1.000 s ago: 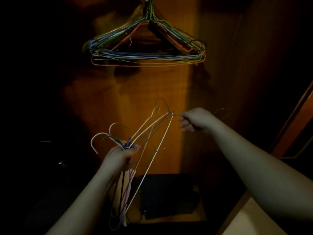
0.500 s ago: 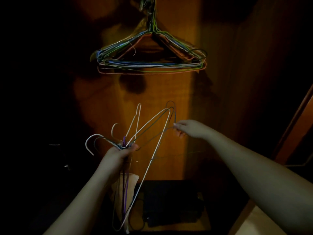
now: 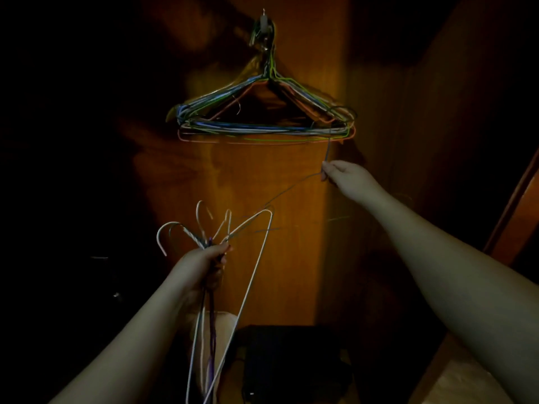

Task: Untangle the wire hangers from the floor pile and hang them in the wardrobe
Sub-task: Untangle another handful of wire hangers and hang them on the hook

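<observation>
The scene is filled by the inside of a dim wardrobe, whose wooden back panel [image 3: 262,228] is lit in an orange band down the middle while both sides fall into near darkness. Part of a wooden door edge [image 3: 513,217] is seen at the far right. On the wardrobe floor a dark box-like object [image 3: 291,363] is set, too shadowed to be identified, and a pale object [image 3: 224,322] is glimpsed just left of it, behind the hanging wires. High on the panel a thick stack of hung hangers [image 3: 264,123] in grey, blue, green and orange wire is suspended from a small hook [image 3: 264,23], their necks gathered together beneath it. Lower down, a bundle of wire hangers [image 3: 233,272] is held by the left hand [image 3: 201,269], whose fingers are curled tightly round the twisted necks; white hooks are fanned out up and to the left, and the white and purple bodies are left dangling below the wrist. A single dark hanger [image 3: 294,186] is stretched from the bundle up to the right hand [image 3: 344,173], where its wire is pinched between thumb and fingertips, just below the right end of the hung stack; whether it is fully freed from the bundle cannot be told.
</observation>
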